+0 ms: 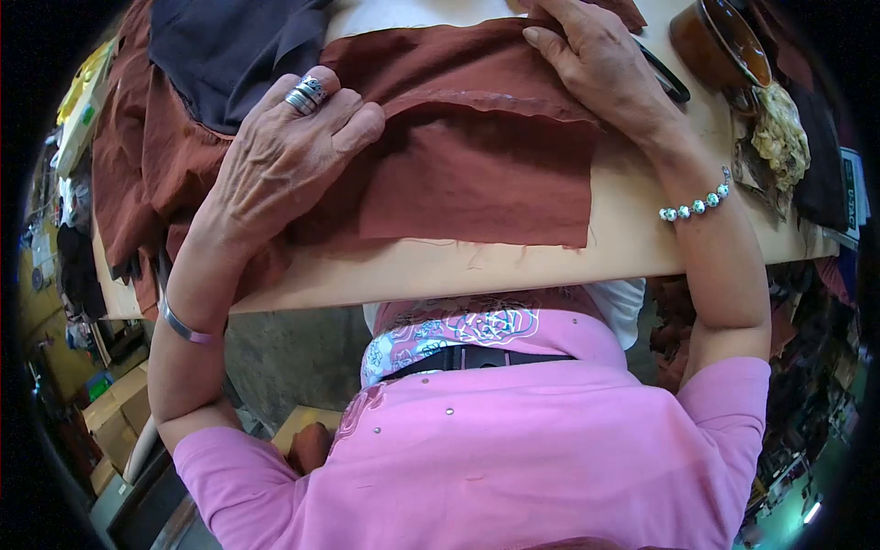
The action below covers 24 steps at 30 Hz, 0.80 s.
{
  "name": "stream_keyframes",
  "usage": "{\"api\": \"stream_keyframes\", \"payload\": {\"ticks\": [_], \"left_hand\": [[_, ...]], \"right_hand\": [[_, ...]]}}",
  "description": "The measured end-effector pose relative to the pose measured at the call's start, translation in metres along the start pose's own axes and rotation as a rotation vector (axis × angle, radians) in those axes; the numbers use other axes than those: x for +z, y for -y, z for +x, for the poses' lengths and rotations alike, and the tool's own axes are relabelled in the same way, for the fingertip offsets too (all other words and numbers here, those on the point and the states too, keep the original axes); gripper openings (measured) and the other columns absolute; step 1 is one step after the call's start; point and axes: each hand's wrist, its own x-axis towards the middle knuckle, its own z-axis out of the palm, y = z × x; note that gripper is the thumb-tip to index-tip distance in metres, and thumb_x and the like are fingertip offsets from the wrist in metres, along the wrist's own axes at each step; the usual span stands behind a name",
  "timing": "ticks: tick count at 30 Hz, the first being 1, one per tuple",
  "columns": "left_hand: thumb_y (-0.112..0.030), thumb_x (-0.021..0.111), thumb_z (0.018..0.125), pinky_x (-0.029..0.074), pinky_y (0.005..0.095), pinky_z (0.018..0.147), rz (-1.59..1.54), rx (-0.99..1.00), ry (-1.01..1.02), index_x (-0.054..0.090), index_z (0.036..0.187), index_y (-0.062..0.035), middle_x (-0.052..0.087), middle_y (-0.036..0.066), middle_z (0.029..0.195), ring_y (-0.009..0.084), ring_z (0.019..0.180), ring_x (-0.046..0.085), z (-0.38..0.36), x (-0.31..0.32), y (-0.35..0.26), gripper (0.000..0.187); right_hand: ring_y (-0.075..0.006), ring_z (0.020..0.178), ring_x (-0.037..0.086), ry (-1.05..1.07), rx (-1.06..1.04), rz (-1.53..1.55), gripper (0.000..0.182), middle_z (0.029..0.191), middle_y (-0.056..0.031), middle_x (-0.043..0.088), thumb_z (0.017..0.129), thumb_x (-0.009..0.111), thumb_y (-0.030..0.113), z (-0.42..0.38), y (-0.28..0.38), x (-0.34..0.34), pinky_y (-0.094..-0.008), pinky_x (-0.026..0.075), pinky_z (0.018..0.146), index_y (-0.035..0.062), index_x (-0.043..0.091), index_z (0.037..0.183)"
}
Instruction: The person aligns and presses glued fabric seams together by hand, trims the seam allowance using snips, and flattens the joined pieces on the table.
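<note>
A reddish-brown piece of fabric (pixel 486 183) lies across the pale table, with a folded seam running over its middle and frayed threads along its lower edge. My left hand (pixel 298 151), wearing rings, is closed with curled fingers on the fabric's left part; its fingertips are hidden. Near the fabric's upper right edge, my right hand (pixel 596 64) has its thumb against the cloth and its fingers bent over the edge, partly cut off by the frame. Dark navy fabric (pixel 234 60) lies to the left, over more reddish-brown cloth (pixel 137 156).
A brown glazed pot (pixel 701 46) stands at the right of the table (pixel 440 268). Beside my right wrist is a black looped handle (pixel 674 84). A crumpled yellowish bundle (pixel 779 137) lies below the pot. Cardboard boxes (pixel 119 417) are on the floor at left.
</note>
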Motion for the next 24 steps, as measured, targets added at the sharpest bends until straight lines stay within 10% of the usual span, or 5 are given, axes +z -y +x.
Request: {"api": "stream_keyframes", "payload": {"ticks": [14, 24], "left_hand": [[-0.014, 0.056, 0.071, 0.044, 0.0314, 0.079, -0.061, 0.037, -0.002, 0.052, 0.083, -0.0122, 0.052, 0.003, 0.096, 0.0198, 0.093, 0.051, 0.000, -0.008, -0.005, 0.013], [-0.009, 0.060, 0.068, 0.045, 0.0295, 0.069, 0.106, 0.068, -0.065, 0.051, 0.086, -0.0155, 0.046, 0.001, 0.079, 0.0171, 0.085, 0.051, -0.007, -0.001, -0.006, 0.021]], "right_hand": [[-0.0343, 0.093, 0.057, 0.038, 0.041, -0.041, 0.036, 0.105, -0.0186, 0.061, 0.084, 0.052, -0.002, -0.003, 0.014, -0.013, -0.0416, 0.044, 0.085, 0.0042, 0.047, 0.120], [-0.0343, 0.097, 0.056, 0.056, 0.074, -0.104, 0.035, 0.108, -0.0184, 0.060, 0.084, 0.051, -0.001, -0.004, 0.010, -0.011, -0.0411, 0.043, 0.087, 0.0043, 0.048, 0.119]]}}
